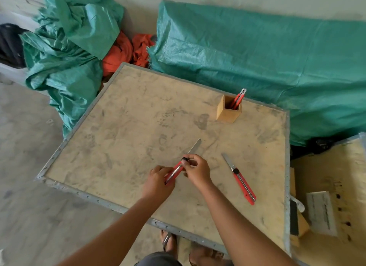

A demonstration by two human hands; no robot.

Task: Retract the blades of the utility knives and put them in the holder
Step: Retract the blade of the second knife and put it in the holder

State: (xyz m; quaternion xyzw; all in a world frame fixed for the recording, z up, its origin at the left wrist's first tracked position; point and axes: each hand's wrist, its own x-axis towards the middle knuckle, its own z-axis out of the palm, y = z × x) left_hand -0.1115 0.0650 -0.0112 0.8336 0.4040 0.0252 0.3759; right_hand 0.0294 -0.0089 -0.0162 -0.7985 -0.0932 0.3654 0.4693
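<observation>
I hold a red utility knife (176, 171) over the near middle of the plywood table (128, 127), its long blade (194, 146) sticking out up and to the right. My left hand (158, 181) grips the red handle. My right hand (197, 169) pinches the black slider at the front of the handle. A second red utility knife (242, 183) lies flat to the right, blade extended. The wooden holder (227, 112) stands at the table's far right with a red knife (238, 99) upright inside.
Green tarpaulin bundles (257, 57) lie behind and left of the table, with orange cloth (122, 50) between them. A second plywood surface (332, 186) with a paper label sits at the right. My sandalled feet (168, 240) show below the table's near edge.
</observation>
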